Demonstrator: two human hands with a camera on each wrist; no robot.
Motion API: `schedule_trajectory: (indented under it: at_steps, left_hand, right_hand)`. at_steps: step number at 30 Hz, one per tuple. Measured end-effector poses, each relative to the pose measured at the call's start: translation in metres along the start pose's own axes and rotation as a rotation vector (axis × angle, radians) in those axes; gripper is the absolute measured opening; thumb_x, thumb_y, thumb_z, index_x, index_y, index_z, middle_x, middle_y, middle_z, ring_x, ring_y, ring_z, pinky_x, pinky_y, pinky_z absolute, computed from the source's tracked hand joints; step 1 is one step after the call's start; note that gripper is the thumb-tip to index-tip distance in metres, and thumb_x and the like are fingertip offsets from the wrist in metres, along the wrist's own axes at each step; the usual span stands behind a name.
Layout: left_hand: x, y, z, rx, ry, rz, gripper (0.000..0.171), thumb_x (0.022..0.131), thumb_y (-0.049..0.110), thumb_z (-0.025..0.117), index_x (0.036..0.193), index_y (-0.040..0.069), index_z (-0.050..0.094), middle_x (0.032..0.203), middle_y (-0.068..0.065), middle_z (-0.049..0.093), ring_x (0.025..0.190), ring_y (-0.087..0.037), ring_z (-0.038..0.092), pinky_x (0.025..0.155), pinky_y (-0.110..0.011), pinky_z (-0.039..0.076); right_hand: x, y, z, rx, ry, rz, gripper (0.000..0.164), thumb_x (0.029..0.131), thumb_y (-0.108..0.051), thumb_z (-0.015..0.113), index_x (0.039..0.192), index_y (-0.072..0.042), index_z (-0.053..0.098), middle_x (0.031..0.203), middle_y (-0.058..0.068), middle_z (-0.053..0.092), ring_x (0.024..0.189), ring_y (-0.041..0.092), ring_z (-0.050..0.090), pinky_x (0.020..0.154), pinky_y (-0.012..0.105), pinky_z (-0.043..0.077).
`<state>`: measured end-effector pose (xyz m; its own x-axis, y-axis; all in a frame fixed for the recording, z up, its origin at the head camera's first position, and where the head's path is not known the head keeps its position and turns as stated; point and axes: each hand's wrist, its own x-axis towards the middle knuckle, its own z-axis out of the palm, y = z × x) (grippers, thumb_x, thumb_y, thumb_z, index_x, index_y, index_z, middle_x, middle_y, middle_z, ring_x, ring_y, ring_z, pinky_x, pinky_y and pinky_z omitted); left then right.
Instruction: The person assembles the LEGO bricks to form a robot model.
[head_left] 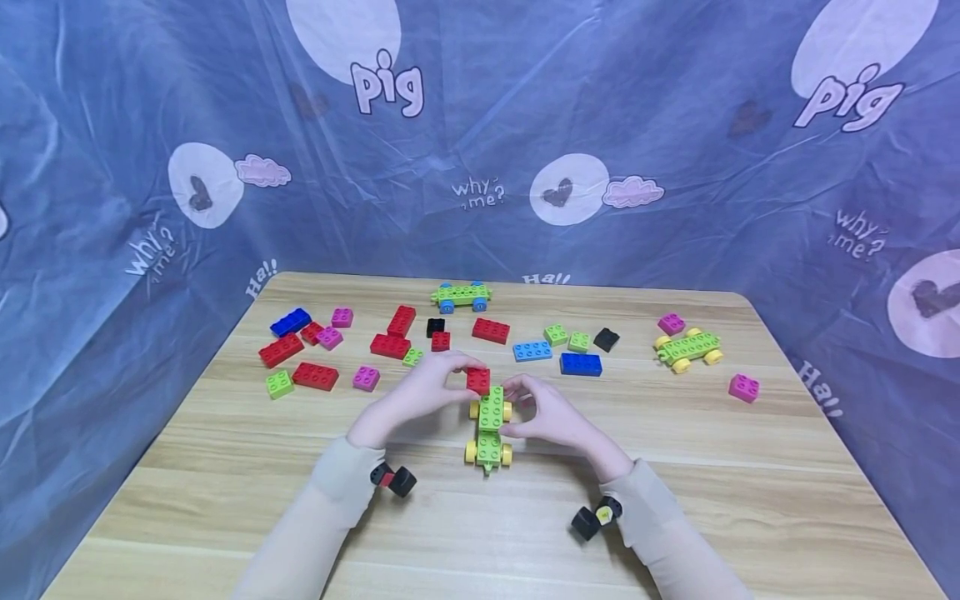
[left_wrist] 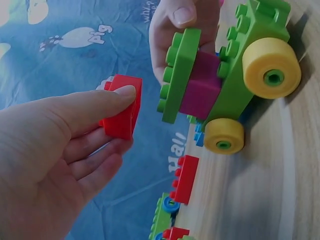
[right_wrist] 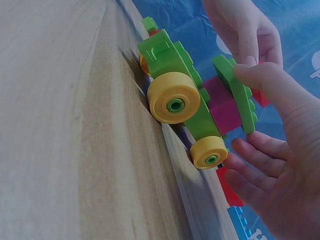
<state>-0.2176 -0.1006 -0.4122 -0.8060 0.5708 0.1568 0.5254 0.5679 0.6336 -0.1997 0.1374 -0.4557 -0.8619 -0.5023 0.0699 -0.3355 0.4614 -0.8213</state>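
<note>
My left hand [head_left: 416, 390] pinches a red toy brick [head_left: 477, 381] between thumb and fingertips, just past the far end of a green toy car base [head_left: 488, 450] with yellow wheels. The base stands on the table. A magenta brick [left_wrist: 201, 84] sits on it, and a flat green brick [right_wrist: 235, 92] lies across the top of the magenta one, studs up. With thumb at one end and fingertips at the other, my right hand [head_left: 551, 412] holds the flat green brick from the right. In the left wrist view the red brick [left_wrist: 122, 107] is apart from the green one.
Loose red, magenta, blue, green and black bricks lie across the far left and middle, including a blue brick [head_left: 581, 364]. A car base with blue wheels [head_left: 461, 295] stands at the back edge, another with yellow wheels [head_left: 688, 347] at right. A patterned cloth [head_left: 495, 133] hangs behind the table.
</note>
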Motion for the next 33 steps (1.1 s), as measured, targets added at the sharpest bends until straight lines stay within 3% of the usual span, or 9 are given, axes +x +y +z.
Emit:
schedule_trajectory:
  at_steps: [14, 33]
  left_hand:
    - [0.003, 0.001, 0.013, 0.031, -0.014, 0.072, 0.041, 0.084, 0.019, 0.074, 0.122, 0.008, 0.064, 0.121, -0.005, 0.066, 0.117, -0.023, 0.058, 0.101, -0.040, 0.046]
    - [0.004, 0.003, 0.017, 0.031, -0.050, 0.061, 0.041, 0.087, 0.021, 0.072, 0.125, 0.006, 0.063, 0.124, -0.007, 0.065, 0.119, -0.024, 0.058, 0.102, -0.039, 0.046]
  right_hand:
    - [0.000, 0.003, 0.001, -0.012, 0.011, -0.008, 0.060, 0.072, -0.027, 0.083, 0.120, -0.004, 0.056, 0.112, 0.008, 0.064, 0.107, 0.024, 0.060, 0.098, 0.044, 0.047]
    - [-0.001, 0.000, 0.000, -0.014, 0.008, 0.017, 0.060, 0.073, -0.028, 0.082, 0.121, -0.003, 0.056, 0.112, 0.008, 0.064, 0.108, 0.026, 0.059, 0.099, 0.047, 0.045]
